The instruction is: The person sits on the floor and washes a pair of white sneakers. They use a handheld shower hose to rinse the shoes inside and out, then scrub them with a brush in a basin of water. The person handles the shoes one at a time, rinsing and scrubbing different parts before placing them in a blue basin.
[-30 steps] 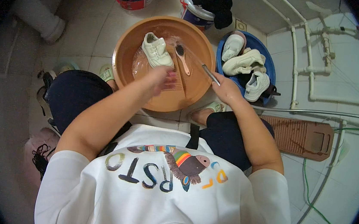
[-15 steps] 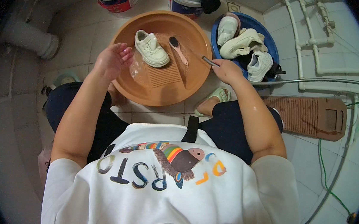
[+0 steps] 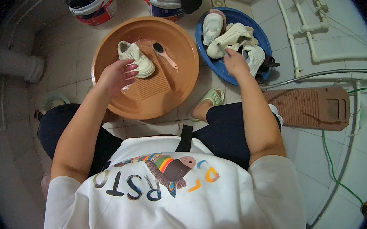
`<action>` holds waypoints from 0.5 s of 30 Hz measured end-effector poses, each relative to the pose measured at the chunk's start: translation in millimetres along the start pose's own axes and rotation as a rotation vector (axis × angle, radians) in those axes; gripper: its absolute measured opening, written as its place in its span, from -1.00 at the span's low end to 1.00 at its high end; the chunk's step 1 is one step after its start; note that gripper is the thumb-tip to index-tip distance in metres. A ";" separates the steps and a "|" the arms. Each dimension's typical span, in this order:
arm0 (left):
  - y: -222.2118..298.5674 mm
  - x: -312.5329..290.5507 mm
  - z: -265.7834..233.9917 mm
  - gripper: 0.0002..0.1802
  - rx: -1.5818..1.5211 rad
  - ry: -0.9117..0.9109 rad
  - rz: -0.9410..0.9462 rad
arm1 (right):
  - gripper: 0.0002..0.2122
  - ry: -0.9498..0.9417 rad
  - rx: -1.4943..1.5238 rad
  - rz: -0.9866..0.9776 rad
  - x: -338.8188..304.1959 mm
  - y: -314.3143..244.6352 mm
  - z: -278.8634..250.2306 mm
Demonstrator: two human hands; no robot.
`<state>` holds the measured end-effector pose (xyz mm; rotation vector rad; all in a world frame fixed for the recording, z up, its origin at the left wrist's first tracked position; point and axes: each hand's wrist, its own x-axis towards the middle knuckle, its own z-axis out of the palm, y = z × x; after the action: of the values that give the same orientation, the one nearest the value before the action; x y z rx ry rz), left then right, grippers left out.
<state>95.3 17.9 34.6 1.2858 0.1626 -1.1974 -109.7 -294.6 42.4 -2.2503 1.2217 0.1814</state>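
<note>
In the orange-brown basin (image 3: 187, 77) with a built-in ribbed washboard lies a cream lace-up shoe (image 3: 145, 66). A scrub brush (image 3: 170, 59) with dark bristles and a pink handle rests to its right. My left hand (image 3: 118, 76) is at the shoe's near left side, fingers apart and holding nothing; whether the fingertips touch the shoe I cannot tell. My right hand (image 3: 236, 64) is closed around the end of a metal shower hose (image 3: 319, 77), over the near left side of a blue basin (image 3: 262, 27). Several white and cream shoes (image 3: 230, 39) are piled in that basin.
Two white buckets, one with a red label (image 3: 98, 13) and one with a blue label (image 3: 164, 11), stand at the back, filled with black cloth. A brown washboard (image 3: 310, 107) lies at right, near white wall pipes (image 3: 308, 34) and a green hose (image 3: 331, 157).
My left hand has come down beside the shoe. My right hand has swung with the hose from the orange-brown basin's right rim to over the blue basin. The view has shifted.
</note>
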 end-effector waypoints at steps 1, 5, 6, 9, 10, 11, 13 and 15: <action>2.3 -3.5 4.0 -0.68 0.019 0.009 0.000 | -0.60 0.061 0.023 0.010 3.2 4.3 -5.9; 3.8 -5.9 10.6 -0.68 0.055 0.001 0.009 | -0.61 0.182 -0.032 -0.002 20.8 36.2 -10.8; 5.0 -7.1 10.7 -0.68 0.065 0.010 0.008 | -0.61 0.218 -0.015 -0.011 20.1 35.6 -12.3; 2.2 -1.7 4.2 -0.69 0.045 -0.024 0.009 | -0.61 0.292 0.021 -0.020 13.4 34.5 -19.9; 2.0 -2.1 4.3 -0.69 0.047 -0.019 0.009 | -0.61 0.293 0.023 -0.012 11.2 35.2 -24.3; 2.0 -4.3 5.0 -0.70 0.049 -0.015 0.009 | -0.61 0.295 0.026 -0.005 9.7 37.5 -28.5; 1.2 -6.6 6.7 -0.70 0.048 -0.012 0.012 | -0.62 0.353 -0.031 0.009 13.2 53.4 -37.1; -0.1 -5.5 3.0 -0.70 0.043 -0.010 0.019 | -0.61 0.355 -0.032 0.056 10.3 60.7 -52.4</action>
<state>91.3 18.7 39.3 1.3160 0.1175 -1.1971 -160.3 -356.1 56.9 -2.3443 1.4708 -0.1883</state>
